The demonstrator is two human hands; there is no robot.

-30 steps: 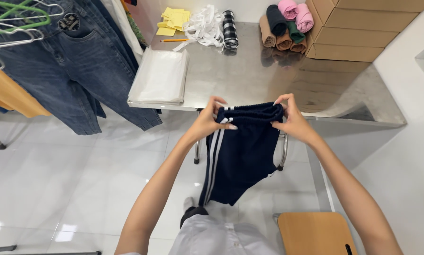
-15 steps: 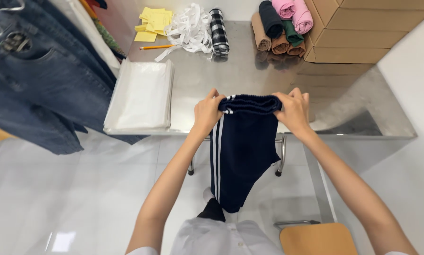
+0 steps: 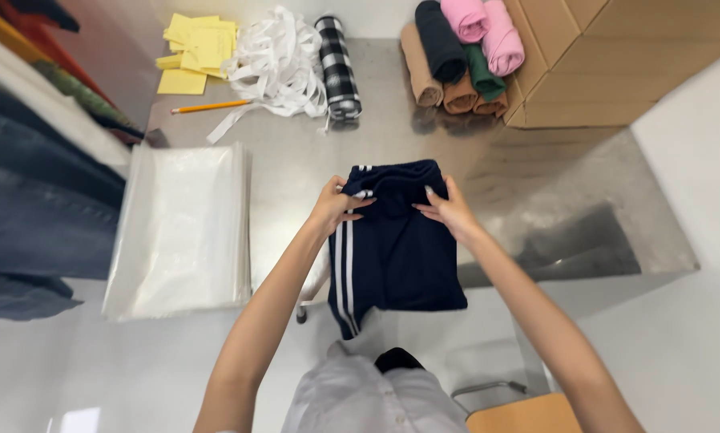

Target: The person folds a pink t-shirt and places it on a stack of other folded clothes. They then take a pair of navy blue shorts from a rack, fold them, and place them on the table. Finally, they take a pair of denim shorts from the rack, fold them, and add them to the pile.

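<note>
Both hands on the navy shorts [image 3: 396, 240], which lie on the steel surface [image 3: 296, 172] at its near edge, lower part hanging over. Left hand [image 3: 336, 204] pinches the striped side near the waistband; right hand [image 3: 449, 210] presses flat-fingered on the top fold, fingers closed on cloth. Hands close together, not touching. My read: mid-fold. To do it well I'd keep the white stripes parallel to the edge, hold the fold line taut between both hands, and smooth outward so nothing bunches. Stack of clear bags [image 3: 179, 228] sits just beside on the left; rolled clothes [image 3: 456, 56] at the far edge, well apart.
</note>
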